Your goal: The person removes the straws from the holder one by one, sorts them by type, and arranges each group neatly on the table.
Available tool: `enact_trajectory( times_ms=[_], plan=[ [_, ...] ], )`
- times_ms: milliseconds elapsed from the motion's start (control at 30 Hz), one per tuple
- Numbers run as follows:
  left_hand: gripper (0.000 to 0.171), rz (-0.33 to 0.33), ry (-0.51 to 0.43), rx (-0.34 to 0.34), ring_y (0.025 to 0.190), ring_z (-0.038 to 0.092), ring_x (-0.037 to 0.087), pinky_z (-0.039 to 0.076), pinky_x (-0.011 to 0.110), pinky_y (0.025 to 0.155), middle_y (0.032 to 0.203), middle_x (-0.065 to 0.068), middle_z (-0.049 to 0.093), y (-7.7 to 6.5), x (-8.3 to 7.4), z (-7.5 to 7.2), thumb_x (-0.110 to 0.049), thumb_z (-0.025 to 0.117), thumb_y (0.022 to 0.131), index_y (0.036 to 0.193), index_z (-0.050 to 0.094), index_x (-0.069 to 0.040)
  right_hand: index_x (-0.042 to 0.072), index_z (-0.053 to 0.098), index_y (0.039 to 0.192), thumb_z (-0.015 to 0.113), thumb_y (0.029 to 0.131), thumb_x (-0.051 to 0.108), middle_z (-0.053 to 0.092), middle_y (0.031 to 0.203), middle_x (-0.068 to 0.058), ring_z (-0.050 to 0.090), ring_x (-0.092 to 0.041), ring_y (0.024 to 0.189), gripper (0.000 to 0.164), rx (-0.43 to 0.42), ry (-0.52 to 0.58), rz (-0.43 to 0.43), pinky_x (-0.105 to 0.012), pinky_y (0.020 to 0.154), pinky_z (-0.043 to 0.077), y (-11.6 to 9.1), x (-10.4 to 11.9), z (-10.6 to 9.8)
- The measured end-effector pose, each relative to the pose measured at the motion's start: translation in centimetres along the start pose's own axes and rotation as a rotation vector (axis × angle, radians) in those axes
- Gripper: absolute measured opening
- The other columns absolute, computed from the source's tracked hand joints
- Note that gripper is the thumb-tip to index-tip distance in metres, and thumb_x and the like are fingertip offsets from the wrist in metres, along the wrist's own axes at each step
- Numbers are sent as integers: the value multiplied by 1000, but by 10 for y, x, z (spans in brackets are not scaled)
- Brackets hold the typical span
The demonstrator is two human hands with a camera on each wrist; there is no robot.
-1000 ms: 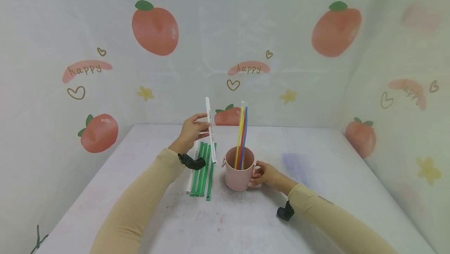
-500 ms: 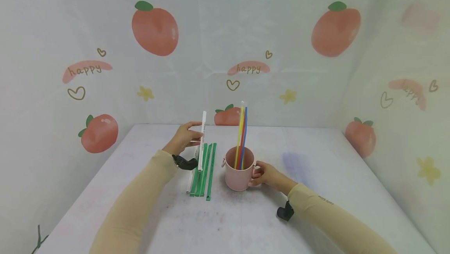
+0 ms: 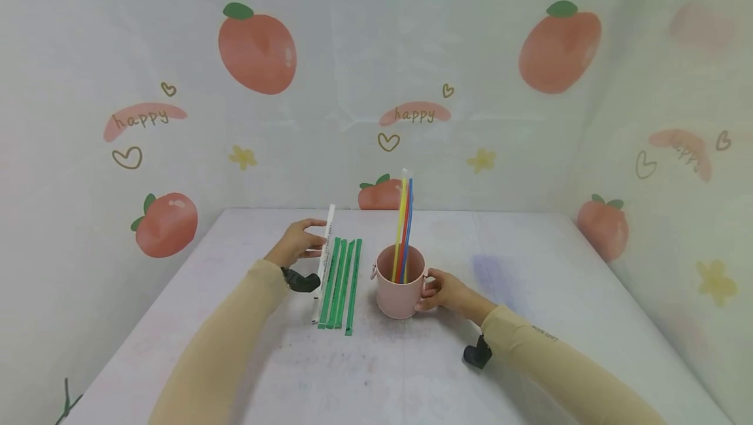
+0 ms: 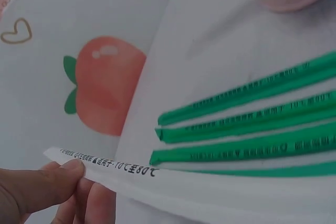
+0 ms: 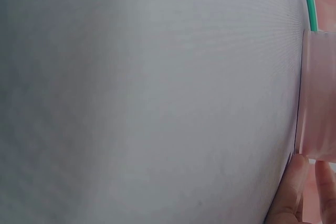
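Observation:
My left hand [image 3: 297, 244] pinches a white paper-wrapped drinking straw [image 4: 126, 171] near its far end, between thumb and fingers. The wrapped straw slants over the left side of a row of straws in green wrappers [image 3: 343, 281], and another white wrapped straw [image 3: 316, 314] lies partly hidden under it. To the right stands a small pink bucket [image 3: 399, 299], upright, with yellow, red and blue straws [image 3: 403, 229] leaning inside. My right hand [image 3: 447, 293] holds the bucket's right side at the handle, its thumb low on the wall.
The white table [image 3: 406, 373] runs back to a curtain [image 3: 329, 98] with peach prints. A ring handle [image 3: 373, 272] hangs on the bucket's left side, close to the rightmost green straw. Black wrist cameras [image 3: 478, 353] sit below both hands.
My left hand has moved left and down with the white wrapped straw, from near the bucket to over the left of the green row. The right hand and bucket have stayed put.

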State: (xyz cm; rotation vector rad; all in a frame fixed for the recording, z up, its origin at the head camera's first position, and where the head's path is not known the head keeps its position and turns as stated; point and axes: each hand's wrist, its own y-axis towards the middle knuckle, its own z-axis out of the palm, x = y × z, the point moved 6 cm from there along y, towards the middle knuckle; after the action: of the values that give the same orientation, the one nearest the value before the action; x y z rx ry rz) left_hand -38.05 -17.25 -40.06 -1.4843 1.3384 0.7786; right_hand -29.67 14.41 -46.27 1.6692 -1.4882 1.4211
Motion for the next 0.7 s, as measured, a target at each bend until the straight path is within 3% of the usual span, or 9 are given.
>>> enact_trajectory(
  times_ms=[300,700],
  plan=[
    [55,-59,7,-41,83,59,17,58,27,76,102,13,59,5,20,-9,0,61,93,144,44,-8,-11,22,147,78,78,-2,57,117,-20,59,-19,101,90,-4,16,8,-32,93,51,1,-1,0],
    [51,-128,50,-86,69,57,14,52,21,58,95,13,61,8,47,-3,3,64,89,137,51,-6,-11,20,148,78,78,-1,56,120,-21,58,-21,103,91,7,28,2,-33,95,50,0,0,0]
  ],
)
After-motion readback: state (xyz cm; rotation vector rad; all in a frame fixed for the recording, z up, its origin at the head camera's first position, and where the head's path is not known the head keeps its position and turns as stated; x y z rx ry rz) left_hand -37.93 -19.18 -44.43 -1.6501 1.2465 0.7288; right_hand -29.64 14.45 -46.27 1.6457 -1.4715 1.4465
